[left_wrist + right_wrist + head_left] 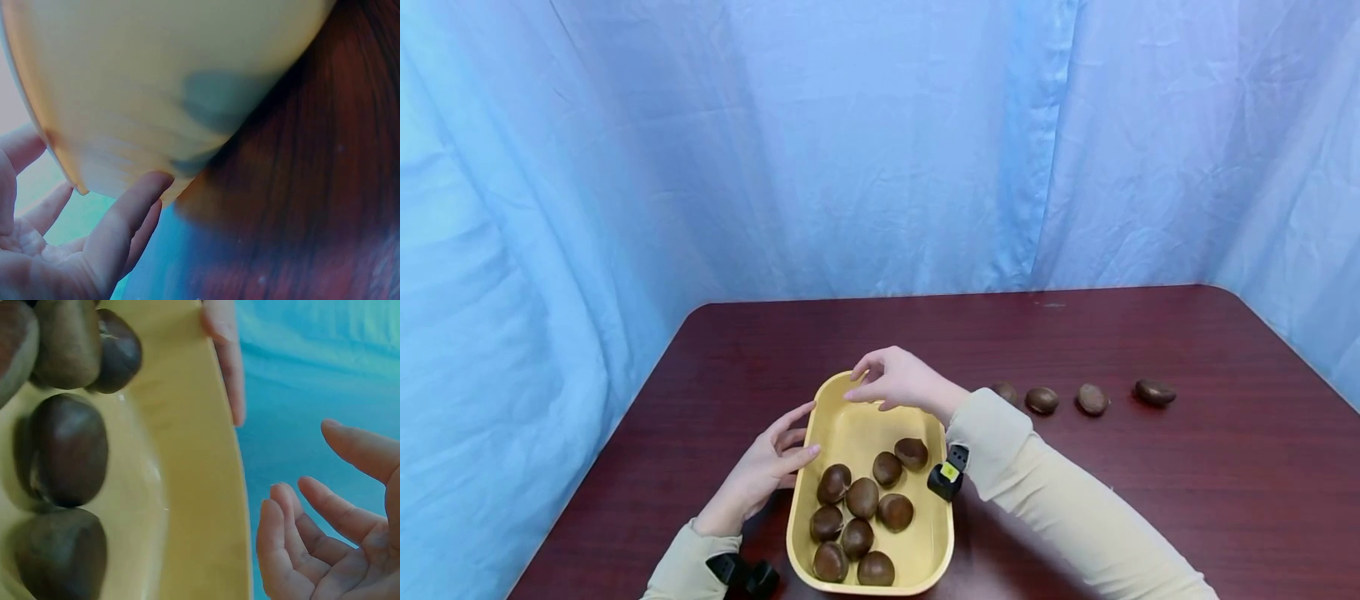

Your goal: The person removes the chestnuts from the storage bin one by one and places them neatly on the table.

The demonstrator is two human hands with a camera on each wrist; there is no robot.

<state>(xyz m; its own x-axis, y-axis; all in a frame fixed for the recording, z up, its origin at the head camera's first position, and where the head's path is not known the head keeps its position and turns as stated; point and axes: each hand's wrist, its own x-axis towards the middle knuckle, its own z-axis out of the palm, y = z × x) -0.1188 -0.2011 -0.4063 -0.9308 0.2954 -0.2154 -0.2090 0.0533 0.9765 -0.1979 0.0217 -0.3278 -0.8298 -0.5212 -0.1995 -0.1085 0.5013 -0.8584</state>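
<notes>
A yellow tray holds several brown chestnuts, mostly bunched in its near half. My left hand grips the tray's left side, the thumb at the rim and the other fingers along the outer wall. In the left wrist view, fingertips lie against that outer wall. Over the tray's far end, my right hand has loosely bent fingers and nothing in it. The right wrist view shows this hand beside the tray wall, palm bare and thumb apart from the fingers.
On the dark red table, a row of several loose brown nuts lies to the right, among them a dull one and a long one. The right sleeve partly covers the leftmost nut. Blue curtains surround the table.
</notes>
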